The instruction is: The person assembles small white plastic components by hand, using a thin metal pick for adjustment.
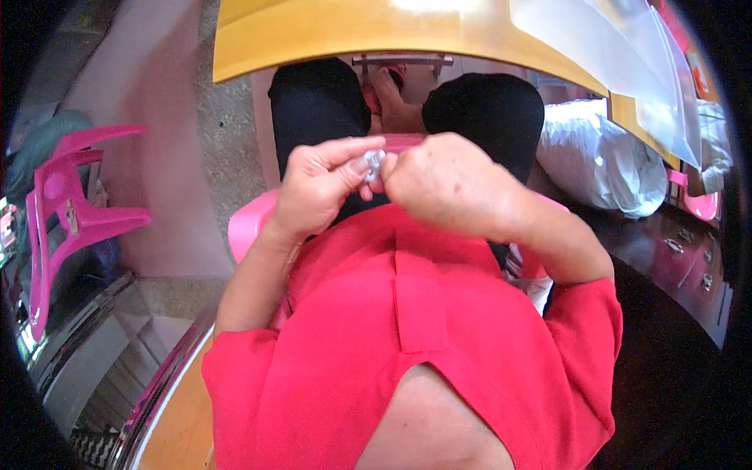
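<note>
Above my lap, my left hand [312,186] pinches a small whitish, partly see-through piece [374,164] between thumb and fingers. Its exact kind is too small to tell. Close beside it is my right hand [450,186], closed with the back of the hand upward. The right fingertips meet the piece's right side, and the curled fingers hide anything else in that hand. Just beyond the hands a pinkish-red surface [403,142] shows between them, mostly covered.
A yellow wooden table [313,35] stands in front of my knees, with clear plastic sheeting [611,70] at its right. A stuffed white plastic bag [599,157] sits below that side. On the left is a pink plastic chair [74,204]; I sit on a pink seat [249,223].
</note>
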The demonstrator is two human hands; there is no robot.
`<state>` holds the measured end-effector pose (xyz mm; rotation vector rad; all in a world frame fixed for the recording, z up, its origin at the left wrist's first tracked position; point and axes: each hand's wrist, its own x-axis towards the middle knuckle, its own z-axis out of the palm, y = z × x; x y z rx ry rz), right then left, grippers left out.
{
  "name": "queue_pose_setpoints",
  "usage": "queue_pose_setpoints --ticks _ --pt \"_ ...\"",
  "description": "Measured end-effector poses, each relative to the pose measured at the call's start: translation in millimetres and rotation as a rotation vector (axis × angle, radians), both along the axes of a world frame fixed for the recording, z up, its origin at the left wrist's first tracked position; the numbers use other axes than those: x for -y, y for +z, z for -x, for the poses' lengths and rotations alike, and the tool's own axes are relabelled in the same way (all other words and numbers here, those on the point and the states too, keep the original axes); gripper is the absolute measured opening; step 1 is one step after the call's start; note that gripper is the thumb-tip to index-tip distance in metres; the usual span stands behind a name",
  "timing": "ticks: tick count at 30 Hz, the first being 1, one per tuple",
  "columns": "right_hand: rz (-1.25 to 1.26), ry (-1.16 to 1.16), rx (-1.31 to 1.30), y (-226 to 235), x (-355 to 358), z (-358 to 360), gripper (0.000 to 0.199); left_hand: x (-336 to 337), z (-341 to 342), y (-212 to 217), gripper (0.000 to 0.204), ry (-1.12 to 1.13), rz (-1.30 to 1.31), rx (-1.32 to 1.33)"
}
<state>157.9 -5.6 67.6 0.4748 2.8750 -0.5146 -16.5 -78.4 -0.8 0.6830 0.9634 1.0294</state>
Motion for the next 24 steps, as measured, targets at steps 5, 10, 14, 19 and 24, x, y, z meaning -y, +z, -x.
queue_pose_setpoints --ticks 5,10,14,19,24 --pt "0.100 -0.131 -0.088 -9.2 2.6 -18.6 0.014 -7.8 -14.3 -9.9 0.027 -0.091 0.038 -0.103" --pt "0.187 -0.494 -0.259 -8.2 -14.0 -47.9 0.022 -41.8 -12.1 24.9 0.028 0.035 -0.042 -0.238" --pt "0.426 -0.670 -0.426 -38.1 -26.1 -73.0 0.017 -125.5 -1.4 68.0 0.025 0.251 -0.395 -0.421" --pt "0.457 -0.744 -0.385 -51.8 -37.1 -72.7 0.020 -246.3 3.1 129.0 0.028 0.452 -0.796 -0.908" --pt "0.454 -0.751 -0.412 -54.4 -38.6 -75.9 0.015 -352.7 25.7 171.8 0.086 -0.072 -0.586 -1.202"
